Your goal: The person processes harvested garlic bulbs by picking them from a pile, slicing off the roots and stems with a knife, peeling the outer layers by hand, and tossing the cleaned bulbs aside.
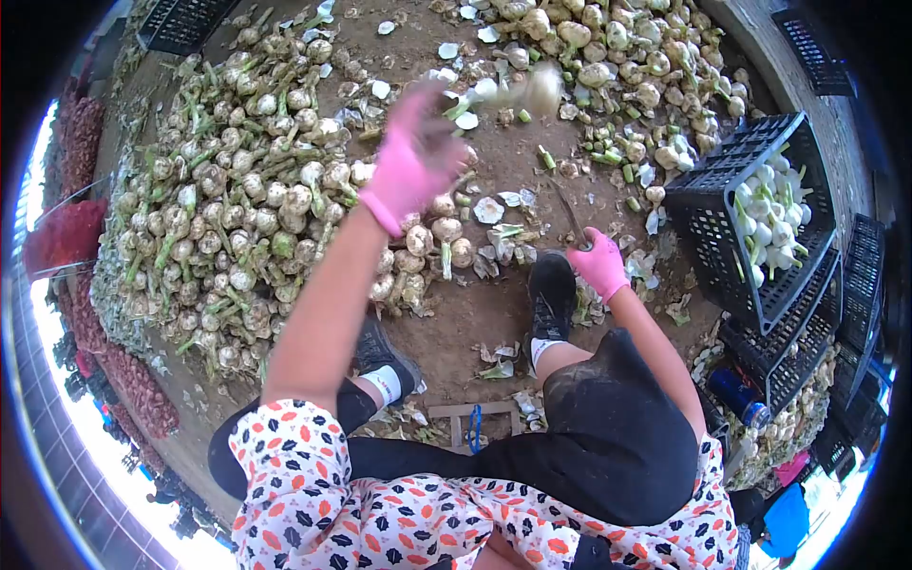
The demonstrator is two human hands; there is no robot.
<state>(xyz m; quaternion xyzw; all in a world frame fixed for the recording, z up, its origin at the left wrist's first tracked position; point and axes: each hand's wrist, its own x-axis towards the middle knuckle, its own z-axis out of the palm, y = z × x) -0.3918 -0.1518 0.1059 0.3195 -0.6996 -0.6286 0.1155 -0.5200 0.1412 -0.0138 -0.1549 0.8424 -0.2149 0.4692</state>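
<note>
Round off-white garlic bulbs (pixel 242 190) look papery and dirt-smudged; the thin dark knife blade (pixel 572 217), dull metal. The black perforated crate (pixel 698 218) is plastic, the brown earthen floor (pixel 437 328) matt, the leaf-printed white shirt (pixel 408 521) cloth.

Left hand (pixel 415 163) and pale garlic bulb (pixel 543 90) beyond it, both blurred.

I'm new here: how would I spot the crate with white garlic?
Start from the large garlic heap on the left and cross to the pink-gloved right hand, which grips a knife. Further right is a black mesh crate. Bright white garlic visible inside sets it apart from the neighbouring black crates.
</note>
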